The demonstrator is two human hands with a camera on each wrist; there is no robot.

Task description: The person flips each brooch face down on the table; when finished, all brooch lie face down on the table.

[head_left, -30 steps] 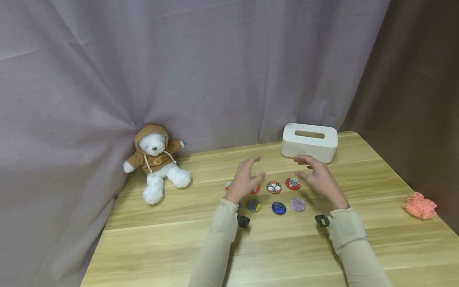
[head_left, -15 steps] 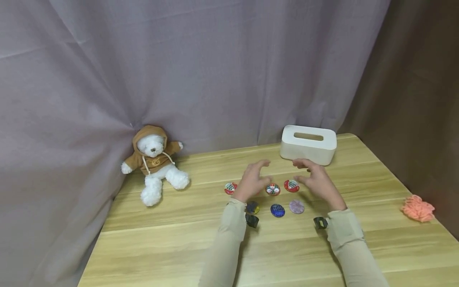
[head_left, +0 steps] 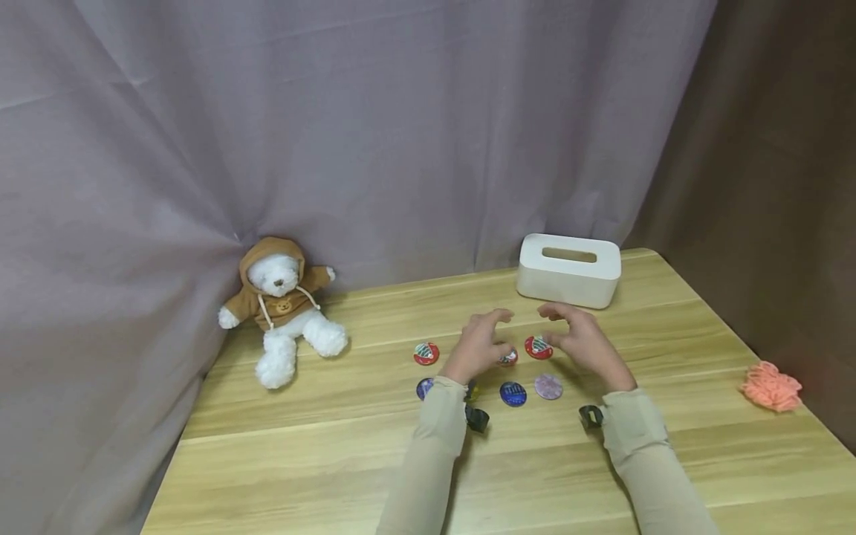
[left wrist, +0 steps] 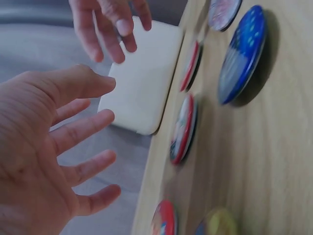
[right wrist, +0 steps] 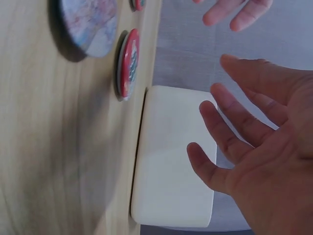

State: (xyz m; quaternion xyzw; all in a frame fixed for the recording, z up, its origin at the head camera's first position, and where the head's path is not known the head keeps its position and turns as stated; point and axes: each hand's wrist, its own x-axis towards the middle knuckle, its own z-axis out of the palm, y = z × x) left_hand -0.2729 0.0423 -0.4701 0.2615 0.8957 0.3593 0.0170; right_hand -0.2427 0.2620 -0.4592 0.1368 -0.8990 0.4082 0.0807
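My left hand (head_left: 476, 346) hovers over two rows of round badges with its fingers spread and nothing in them. Facing it, my right hand (head_left: 585, 343) is also held above the table, fingers loosely bent and holding nothing. Between and below the hands lie a red badge with a tree picture (head_left: 538, 347), a blue badge (head_left: 513, 394) and a pale purple badge (head_left: 548, 386). Another red tree badge (head_left: 426, 353) lies left of my left hand, and a purple-blue badge (head_left: 424, 388) shows beside the sleeve. The left hand and forearm partly cover other badges, including a yellow-and-dark one (left wrist: 221, 223).
A white tissue box (head_left: 568, 273) stands at the back of the wooden table (head_left: 301, 461), beyond my right hand. A white teddy bear in a brown hoodie (head_left: 284, 305) sits at the back left. Coral yarn (head_left: 771, 386) lies near the right edge. Grey curtain (head_left: 374, 134) hangs behind.
My left hand has moved right, nearer the right hand, uncovering the left badges and covering ones in the middle. The right hand keeps about the same place. The head view has shifted slightly.
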